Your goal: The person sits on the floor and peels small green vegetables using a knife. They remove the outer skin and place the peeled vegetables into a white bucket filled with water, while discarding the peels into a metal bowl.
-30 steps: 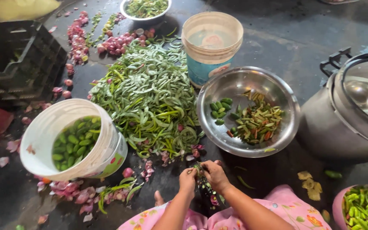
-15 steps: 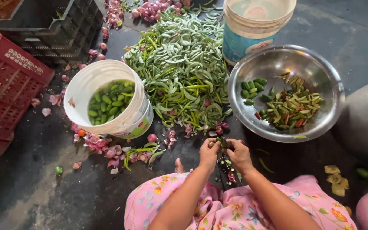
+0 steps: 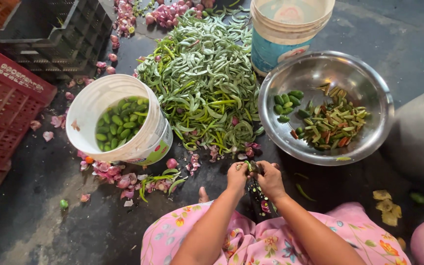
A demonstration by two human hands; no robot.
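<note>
Both hands meet low in the middle: the left hand and right hand pinch one small green chilli over a dark upright blade, just below the big heap of green chillies and near the shiny round steel bowl

White plastic bucket, left of centre: green and white printed label wraps its lower right side. Cream plastic bucket, top right: blue label band around its lower wall. Red plastic crate, far left: pale lettering moulded along its rim.
</note>
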